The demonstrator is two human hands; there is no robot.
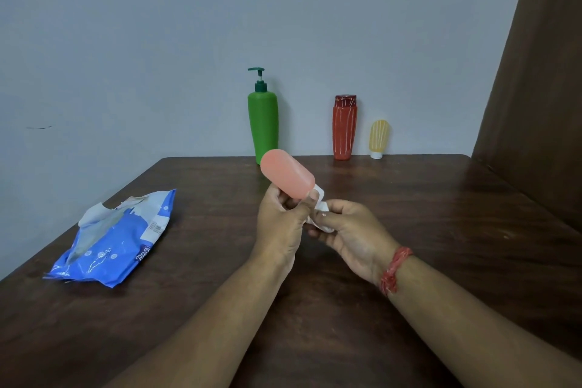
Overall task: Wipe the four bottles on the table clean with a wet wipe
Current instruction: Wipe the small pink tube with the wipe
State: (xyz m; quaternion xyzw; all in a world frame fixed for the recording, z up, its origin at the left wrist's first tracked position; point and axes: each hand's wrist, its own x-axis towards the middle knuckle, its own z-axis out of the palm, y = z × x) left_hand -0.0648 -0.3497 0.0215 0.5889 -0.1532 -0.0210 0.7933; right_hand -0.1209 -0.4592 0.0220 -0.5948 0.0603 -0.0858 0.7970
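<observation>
My left hand (pixel 278 224) grips a small pink bottle (pixel 285 175) above the table's middle, tilted with its white cap toward my right hand. My right hand (pixel 352 235) holds a crumpled white wet wipe (pixel 322 219) against the cap end. Along the far edge by the wall stand a tall green pump bottle (pixel 263 126), a red bottle (pixel 344 132) with white streaks, and a small yellow bottle (pixel 379 137) resting on its white cap.
A blue wet wipe pack (pixel 116 241) lies torn open on the left of the dark wooden table (pixel 441 230). A brown curtain (pixel 541 88) hangs at the right. A pale wall stands right behind the table.
</observation>
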